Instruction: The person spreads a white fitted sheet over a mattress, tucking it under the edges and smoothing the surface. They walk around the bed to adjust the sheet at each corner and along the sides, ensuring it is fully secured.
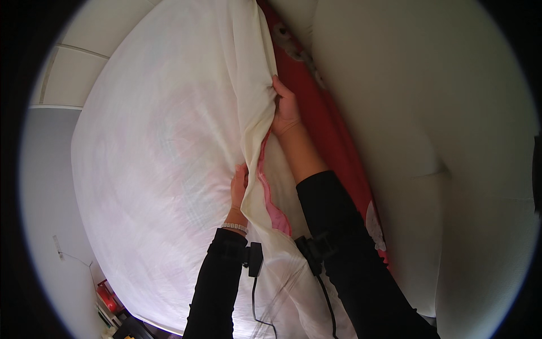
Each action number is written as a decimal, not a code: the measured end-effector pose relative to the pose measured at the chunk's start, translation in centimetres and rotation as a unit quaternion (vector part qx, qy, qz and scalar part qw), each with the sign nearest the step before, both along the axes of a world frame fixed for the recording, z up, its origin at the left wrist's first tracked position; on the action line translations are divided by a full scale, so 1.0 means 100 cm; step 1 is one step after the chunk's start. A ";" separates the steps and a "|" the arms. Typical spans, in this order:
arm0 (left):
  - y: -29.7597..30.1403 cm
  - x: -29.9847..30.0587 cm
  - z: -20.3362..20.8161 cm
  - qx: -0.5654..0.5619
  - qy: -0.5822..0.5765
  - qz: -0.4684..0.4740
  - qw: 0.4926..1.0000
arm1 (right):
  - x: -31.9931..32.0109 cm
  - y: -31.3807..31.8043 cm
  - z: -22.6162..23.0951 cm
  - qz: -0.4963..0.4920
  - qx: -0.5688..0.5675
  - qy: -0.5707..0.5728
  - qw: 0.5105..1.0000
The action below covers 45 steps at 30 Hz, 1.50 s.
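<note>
A large white fabric cover (158, 141), like a duvet cover, fills the middle of the view. Its right edge is gathered into folds with a long opening, and a strip of pink fabric (274, 209) shows inside. My right hand (287, 108) grips the upper part of this edge, thumb up along the cloth, the other fingers hidden behind it. Lower and to the left, my left hand (239, 183) is closed on the folded cloth beside the opening; some of its fingers are covered by the fold. A beaded bracelet (234, 227) circles my left wrist.
Red patterned bedding (333, 135) lies under the cover on the right, next to a pale padded surface (406, 113). Black devices with cables, one being a small box (256, 260), sit at both forearms. Small items, including a red object (107, 296), are at lower left.
</note>
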<state>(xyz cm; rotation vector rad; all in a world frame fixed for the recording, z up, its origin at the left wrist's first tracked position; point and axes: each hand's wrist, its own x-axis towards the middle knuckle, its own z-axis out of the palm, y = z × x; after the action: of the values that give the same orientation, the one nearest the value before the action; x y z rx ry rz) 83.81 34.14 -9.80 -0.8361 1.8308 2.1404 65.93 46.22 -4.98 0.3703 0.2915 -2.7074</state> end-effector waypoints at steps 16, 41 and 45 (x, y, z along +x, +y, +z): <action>-0.007 -0.003 -0.022 0.130 0.076 0.091 0.984 | 0.064 0.029 0.023 0.302 0.066 0.099 0.946; 0.017 -0.103 0.066 -0.514 -0.138 -0.238 0.813 | 0.217 0.083 0.042 0.108 0.506 0.061 0.853; 0.040 -0.093 0.073 -0.535 -0.091 -0.143 0.828 | 0.234 0.108 0.013 0.164 0.623 0.013 0.764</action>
<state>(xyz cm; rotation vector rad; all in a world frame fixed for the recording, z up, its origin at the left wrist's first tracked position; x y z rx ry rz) 74.52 38.13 -2.50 -0.7896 2.7673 0.6789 89.32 56.98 -3.71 0.5331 1.9490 -1.7761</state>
